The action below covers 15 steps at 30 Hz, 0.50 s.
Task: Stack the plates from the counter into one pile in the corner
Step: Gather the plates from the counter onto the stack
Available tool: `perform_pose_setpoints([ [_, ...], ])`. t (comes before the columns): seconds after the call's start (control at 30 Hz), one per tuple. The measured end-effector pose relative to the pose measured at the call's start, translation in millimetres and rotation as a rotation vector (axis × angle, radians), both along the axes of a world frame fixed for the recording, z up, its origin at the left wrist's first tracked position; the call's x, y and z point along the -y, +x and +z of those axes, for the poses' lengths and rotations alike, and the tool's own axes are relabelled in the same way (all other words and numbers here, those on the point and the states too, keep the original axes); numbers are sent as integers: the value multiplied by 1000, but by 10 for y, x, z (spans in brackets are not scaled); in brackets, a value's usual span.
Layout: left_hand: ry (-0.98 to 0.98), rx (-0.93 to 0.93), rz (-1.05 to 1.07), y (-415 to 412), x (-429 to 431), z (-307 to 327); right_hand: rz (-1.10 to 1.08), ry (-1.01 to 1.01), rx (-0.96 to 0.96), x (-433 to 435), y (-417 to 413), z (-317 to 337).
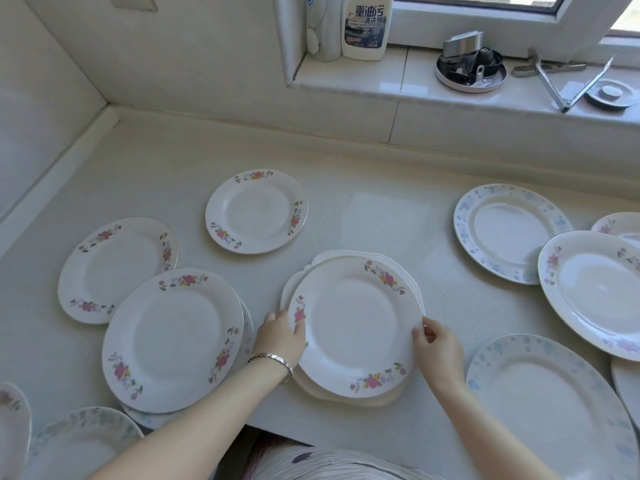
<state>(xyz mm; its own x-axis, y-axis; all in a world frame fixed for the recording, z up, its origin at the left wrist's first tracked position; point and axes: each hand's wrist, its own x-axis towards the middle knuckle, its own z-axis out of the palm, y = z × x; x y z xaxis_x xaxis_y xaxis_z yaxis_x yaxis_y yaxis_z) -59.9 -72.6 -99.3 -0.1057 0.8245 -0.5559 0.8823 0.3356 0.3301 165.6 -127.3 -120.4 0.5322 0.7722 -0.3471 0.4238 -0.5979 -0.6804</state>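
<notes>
White floral plate (356, 327) — left hand (280, 336) grips rim | right hand (438, 348) pinches opposite rim

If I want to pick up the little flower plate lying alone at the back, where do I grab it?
Probably its rim, left and right edges, reaching from the near side. The little flower plate lies flat on the counter, touching nothing, so both sides look free.

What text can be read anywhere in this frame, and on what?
"重油污": white bottle, large print.
"清洗剂": same label, beneath.
"HEAVY OIL": same label, small; the finer print is blurred.
Centre plate and the others: flowers only, no writing.
</notes>
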Motion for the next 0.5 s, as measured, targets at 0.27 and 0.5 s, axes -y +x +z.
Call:
perform_pose_setpoints([
  [0.27, 78, 340, 562, -252, -45, 110, -84, -119, -56, -60, 99, -31],
  [0.5, -86, 615, 1544, -1122, 280, 113, 55, 12, 161, -139, -85, 187],
])
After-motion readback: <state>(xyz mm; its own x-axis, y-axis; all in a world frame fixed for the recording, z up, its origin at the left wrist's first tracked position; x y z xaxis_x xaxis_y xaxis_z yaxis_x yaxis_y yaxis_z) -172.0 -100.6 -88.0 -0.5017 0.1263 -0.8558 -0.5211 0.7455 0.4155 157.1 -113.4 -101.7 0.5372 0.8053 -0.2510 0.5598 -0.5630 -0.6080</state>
